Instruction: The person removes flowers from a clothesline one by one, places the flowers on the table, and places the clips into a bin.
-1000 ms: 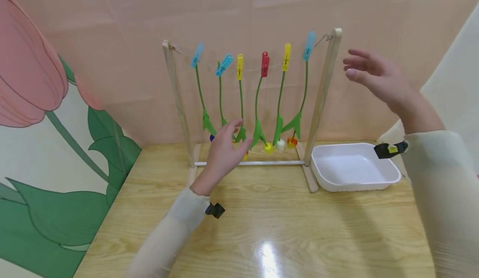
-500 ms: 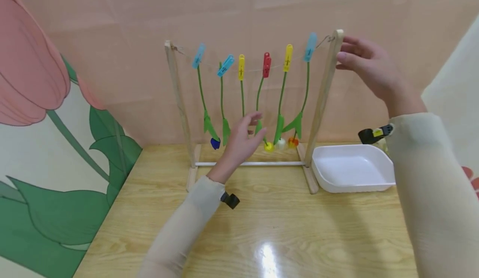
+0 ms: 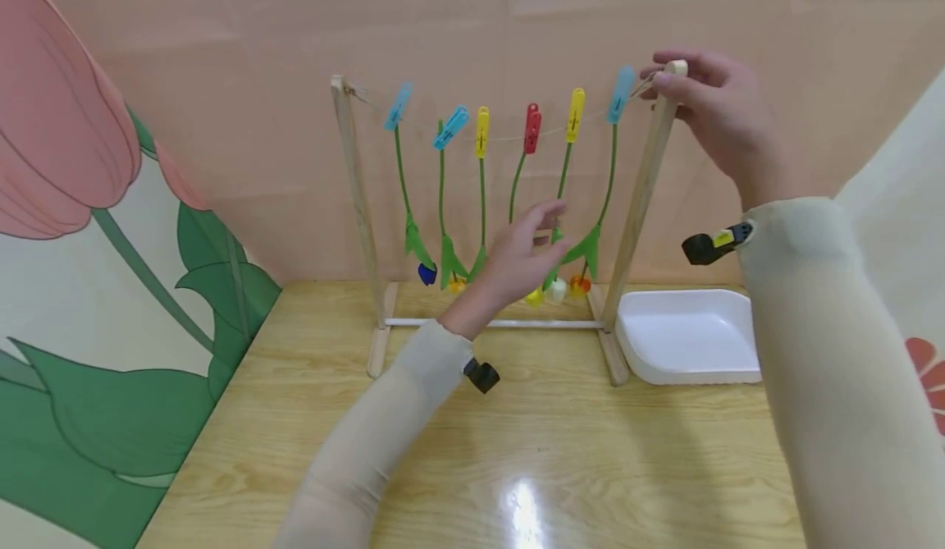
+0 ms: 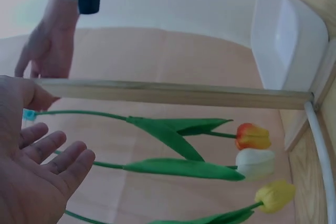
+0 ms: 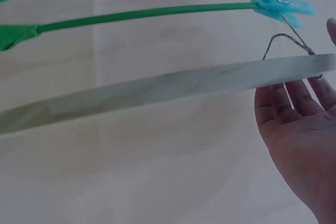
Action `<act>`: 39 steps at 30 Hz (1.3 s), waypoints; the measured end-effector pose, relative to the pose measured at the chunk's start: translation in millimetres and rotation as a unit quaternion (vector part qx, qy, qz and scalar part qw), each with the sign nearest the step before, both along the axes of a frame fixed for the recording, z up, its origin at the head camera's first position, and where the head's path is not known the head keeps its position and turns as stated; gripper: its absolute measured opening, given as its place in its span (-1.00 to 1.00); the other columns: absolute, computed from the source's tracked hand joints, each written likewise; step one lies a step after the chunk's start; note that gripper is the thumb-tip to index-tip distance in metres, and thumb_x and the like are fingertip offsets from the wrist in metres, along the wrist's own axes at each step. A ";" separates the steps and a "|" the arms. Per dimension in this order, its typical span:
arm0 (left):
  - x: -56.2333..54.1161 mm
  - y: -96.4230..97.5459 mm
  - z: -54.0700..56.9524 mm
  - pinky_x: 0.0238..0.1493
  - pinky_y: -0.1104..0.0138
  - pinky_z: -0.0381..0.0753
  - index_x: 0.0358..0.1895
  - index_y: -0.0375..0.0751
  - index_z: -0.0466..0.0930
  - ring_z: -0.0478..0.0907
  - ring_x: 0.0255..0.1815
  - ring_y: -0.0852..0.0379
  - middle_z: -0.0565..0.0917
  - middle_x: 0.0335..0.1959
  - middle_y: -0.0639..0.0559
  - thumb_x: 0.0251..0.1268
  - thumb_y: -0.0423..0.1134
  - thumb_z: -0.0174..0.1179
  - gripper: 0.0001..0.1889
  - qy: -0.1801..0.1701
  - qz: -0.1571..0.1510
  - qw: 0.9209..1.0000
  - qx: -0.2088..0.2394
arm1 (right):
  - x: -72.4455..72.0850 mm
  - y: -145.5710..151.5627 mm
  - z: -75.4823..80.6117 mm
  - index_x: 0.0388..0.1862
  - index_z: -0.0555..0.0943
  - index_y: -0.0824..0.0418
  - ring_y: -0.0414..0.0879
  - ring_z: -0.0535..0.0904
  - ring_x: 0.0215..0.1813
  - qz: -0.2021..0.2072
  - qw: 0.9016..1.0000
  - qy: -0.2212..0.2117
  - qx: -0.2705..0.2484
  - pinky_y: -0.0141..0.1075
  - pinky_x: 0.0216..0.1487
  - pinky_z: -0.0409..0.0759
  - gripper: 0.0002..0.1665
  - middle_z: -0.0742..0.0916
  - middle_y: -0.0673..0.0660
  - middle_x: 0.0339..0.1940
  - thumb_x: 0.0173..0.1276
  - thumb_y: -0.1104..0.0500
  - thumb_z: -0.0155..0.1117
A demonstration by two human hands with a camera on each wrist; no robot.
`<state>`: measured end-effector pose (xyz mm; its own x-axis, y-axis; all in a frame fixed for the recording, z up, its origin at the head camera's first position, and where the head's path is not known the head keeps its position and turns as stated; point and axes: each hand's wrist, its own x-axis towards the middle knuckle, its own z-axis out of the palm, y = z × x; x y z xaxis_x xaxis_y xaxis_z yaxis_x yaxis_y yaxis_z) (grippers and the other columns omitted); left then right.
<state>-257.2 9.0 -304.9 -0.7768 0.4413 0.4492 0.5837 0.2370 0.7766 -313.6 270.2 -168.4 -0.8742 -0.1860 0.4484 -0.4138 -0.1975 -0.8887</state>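
Note:
Artificial tulips hang upside down from a cord, each stem in a coloured clothespin, on a wooden rack (image 3: 644, 192). My right hand (image 3: 727, 122) is at the top of the right post, fingers behind it and thumb in front. Just left of those fingertips, a light blue clothespin (image 3: 620, 95) clips the stem of the orange-red tulip (image 4: 253, 136). My left hand (image 3: 517, 260) is spread before the tulips at right of centre, fingers loosely extended and holding nothing. It covers part of the stems and leaves. Beside the orange-red bloom hang a white tulip (image 4: 255, 163) and a yellow tulip (image 4: 275, 196).
A white plastic tray (image 3: 687, 368) stands right of the rack on the wooden table (image 3: 591, 450), partly behind my right sleeve. A white crossbar (image 3: 531, 323) joins the rack's feet. Left along the cord are yellow, red and blue clothespins, and a blue tulip (image 3: 426, 274).
My right hand has moved left and up from beside the rack to the top of its right post. My left hand has moved right across the front of the tulips.

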 end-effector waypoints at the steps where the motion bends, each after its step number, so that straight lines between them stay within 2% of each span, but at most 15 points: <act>1: 0.3 3.3 2.6 0.33 0.38 0.48 0.51 -0.20 0.26 0.42 0.40 0.05 0.41 0.46 -0.03 0.54 -0.23 0.13 -0.44 0.001 -0.003 1.000 -0.004 | -0.7 -1.1 1.4 0.28 0.53 0.41 -0.01 0.62 0.02 -0.002 1.000 -0.007 -0.001 -0.36 0.09 0.57 -0.51 0.71 0.20 0.08 0.40 0.35 0.33; 9: -1.2 25.2 17.5 0.41 0.38 0.39 0.56 -0.17 0.16 0.32 0.50 0.08 0.29 0.55 0.04 0.54 -0.20 0.13 -0.37 -0.021 -0.015 1.000 -0.016 | -1.4 -9.7 14.2 0.13 0.66 0.39 -0.04 0.61 -0.08 -0.032 0.997 -0.064 0.003 -0.40 -0.03 0.65 -0.58 0.68 0.16 -0.02 0.30 0.33 0.45; 12: -3.9 33.3 19.9 0.42 0.35 0.39 0.57 -0.14 0.14 0.30 0.51 0.13 0.27 0.56 0.08 0.52 -0.19 0.15 -0.35 -0.029 -0.009 0.999 -0.017 | -1.8 -12.3 17.4 0.06 0.70 0.38 -0.02 0.62 -0.13 -0.040 0.996 -0.084 -0.005 -0.39 -0.07 0.68 -0.63 0.65 0.17 -0.04 0.26 0.34 0.47; 19: -9.1 51.8 22.4 0.42 0.46 0.33 0.61 -0.10 0.03 0.25 0.53 0.14 0.21 0.58 0.14 0.51 -0.17 0.17 -0.27 -0.039 0.014 0.999 -0.024 | -4.6 -14.9 23.3 -0.02 0.72 0.43 0.00 0.58 -0.14 -0.051 0.993 -0.102 -0.022 -0.35 -0.15 0.72 -0.65 0.60 0.16 0.02 0.19 0.39 0.50; 27: -17.3 69.5 19.4 0.35 0.41 0.44 0.56 -0.12 0.13 0.42 0.39 0.15 0.42 0.43 0.04 0.50 -0.25 0.17 -0.34 -0.048 0.030 0.998 0.040 | -3.8 -16.1 26.3 -0.03 0.72 0.42 0.03 0.61 -0.13 -0.055 0.991 -0.118 0.013 -0.35 -0.13 0.72 -0.64 0.63 0.17 0.02 0.16 0.41 0.53; 31: -22.0 77.2 18.1 0.25 0.46 0.50 0.51 -0.16 0.22 0.50 0.27 0.16 0.51 0.32 -0.03 0.47 -0.34 0.15 -0.40 -0.045 0.038 0.995 0.078 | -2.8 -17.3 26.8 0.00 0.72 0.40 0.03 0.63 -0.14 -0.049 0.991 -0.124 0.022 -0.35 -0.11 0.72 -0.61 0.61 0.17 0.04 0.15 0.42 0.53; 39: -25.3 88.3 15.9 0.05 0.59 0.56 0.39 -0.25 0.34 0.58 0.09 0.17 0.58 0.13 -0.09 0.45 -0.43 0.17 -0.52 -0.033 0.054 0.991 0.119 | -2.5 -18.0 27.4 -0.07 0.73 0.42 0.01 0.66 -0.23 -0.050 0.991 -0.121 0.022 -0.34 -0.13 0.73 -0.65 0.63 0.18 -0.03 0.13 0.42 0.54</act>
<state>-282.5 97.3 -289.0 -0.8449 0.2404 0.4778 0.5113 0.1008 0.8535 -316.1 252.3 -141.0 -0.9701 -0.1078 0.2174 -0.2038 -0.1246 -0.9711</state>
